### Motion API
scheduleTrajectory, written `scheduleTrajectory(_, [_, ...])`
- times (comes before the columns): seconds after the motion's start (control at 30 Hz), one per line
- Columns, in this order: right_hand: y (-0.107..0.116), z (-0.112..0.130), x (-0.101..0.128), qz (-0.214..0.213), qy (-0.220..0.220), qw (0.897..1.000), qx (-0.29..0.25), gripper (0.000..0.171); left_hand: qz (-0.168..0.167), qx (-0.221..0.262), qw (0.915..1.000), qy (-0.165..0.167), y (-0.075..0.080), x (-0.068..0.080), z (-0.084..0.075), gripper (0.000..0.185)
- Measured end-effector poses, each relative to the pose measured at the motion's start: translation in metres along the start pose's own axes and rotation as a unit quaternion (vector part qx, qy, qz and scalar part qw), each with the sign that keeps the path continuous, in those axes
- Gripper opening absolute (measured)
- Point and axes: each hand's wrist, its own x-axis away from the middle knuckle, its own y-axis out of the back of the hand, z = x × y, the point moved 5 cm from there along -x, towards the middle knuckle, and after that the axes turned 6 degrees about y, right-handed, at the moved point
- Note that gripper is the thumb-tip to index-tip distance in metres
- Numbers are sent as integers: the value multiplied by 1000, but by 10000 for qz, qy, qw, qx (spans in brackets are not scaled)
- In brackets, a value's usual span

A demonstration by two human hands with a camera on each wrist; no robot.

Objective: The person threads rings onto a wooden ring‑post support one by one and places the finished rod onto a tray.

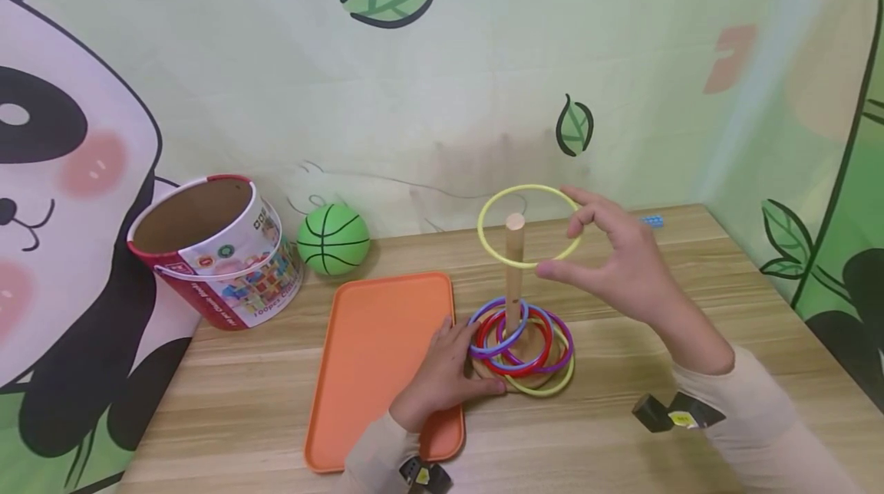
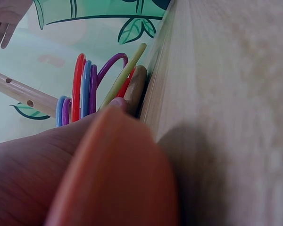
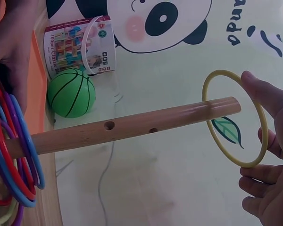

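While the right hand point(image 1: 625, 260) has its fingertips point(image 3: 262, 92) loosely spread around a yellow ring point(image 1: 530, 226), the ring sits level over the tip of the wooden peg point(image 1: 514, 268), so I'd say it's mid-drop: just let go straight. Left hand point(image 1: 442, 371) presses relaxed fingers against the base point(image 2: 136, 89), beside the stacked rings point(image 1: 519, 337). Orange tray point(image 1: 373, 348), green ball point(image 1: 334, 239) and tub point(image 1: 217, 248) sit off left, nothing blocking.
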Motion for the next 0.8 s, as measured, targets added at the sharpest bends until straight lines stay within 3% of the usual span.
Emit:
scheduleTrajectory(0.33, [-11, -7, 7, 175, -5, 9998, -22, 46, -18, -19, 10000, 59, -1, 0, 1, 108])
scheduleTrajectory(0.67, [-21, -14, 17, 347, -31, 9994, -40, 46, -105, 77, 9998, -151, 0, -1, 0, 112])
scheduleTrajectory(0.8, [-25, -18, 19, 409, -119, 9991, -68, 45, -118, 189, 9998, -13, 0, -1, 1, 119])
